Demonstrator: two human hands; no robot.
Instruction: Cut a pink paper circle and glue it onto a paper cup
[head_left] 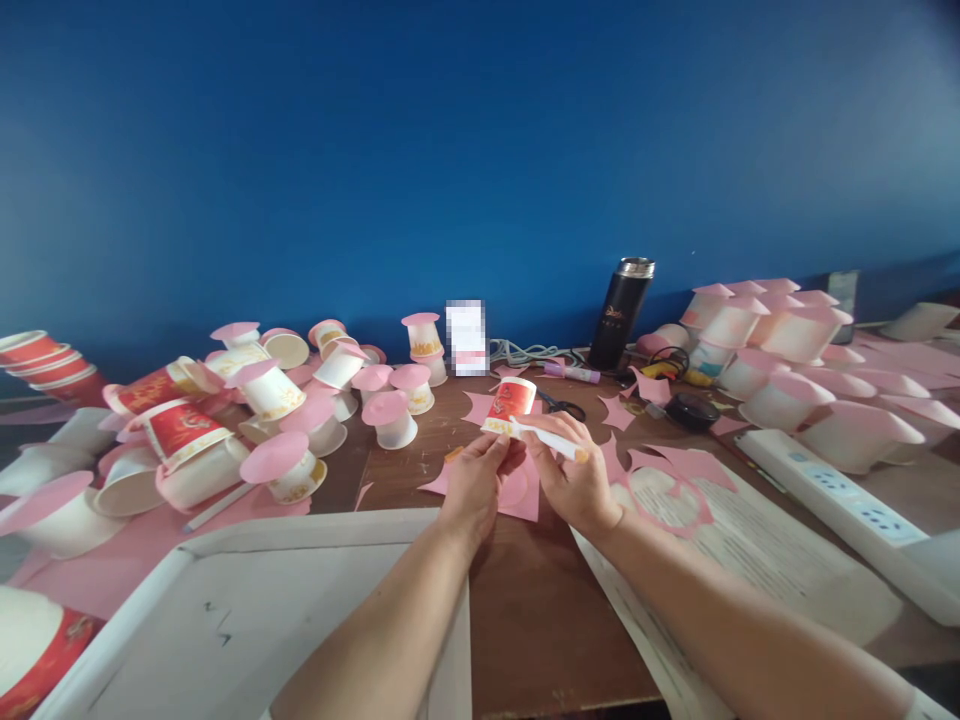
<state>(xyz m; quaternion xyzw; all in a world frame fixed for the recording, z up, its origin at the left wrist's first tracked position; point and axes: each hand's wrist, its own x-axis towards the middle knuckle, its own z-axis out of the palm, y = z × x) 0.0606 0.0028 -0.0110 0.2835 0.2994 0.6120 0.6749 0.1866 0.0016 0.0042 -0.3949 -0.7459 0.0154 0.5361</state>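
In front of me, a red and white paper cup [511, 402] with gold patterning near its lower edge is tilted over the brown table. My left hand [480, 480] is closed on the cup's lower part from the left. On the right, my right hand [574, 475] is closed round a white pen-like stick with an orange end [559, 443], whose left end meets the lower edge of the cup. Beneath both hands lies a pink paper sheet [529, 497]. The right fingertips are close beside the cup; whether they touch it is hard to tell.
Paper cups with pink discs [274, 458] crowd the left; more capped cups [799, 330] are piled right. A black flask [621, 315], scissors [564, 407], black tape roll [691, 411] and power strip [847, 510] lie beyond or right. A white tray [300, 620] sits front left.
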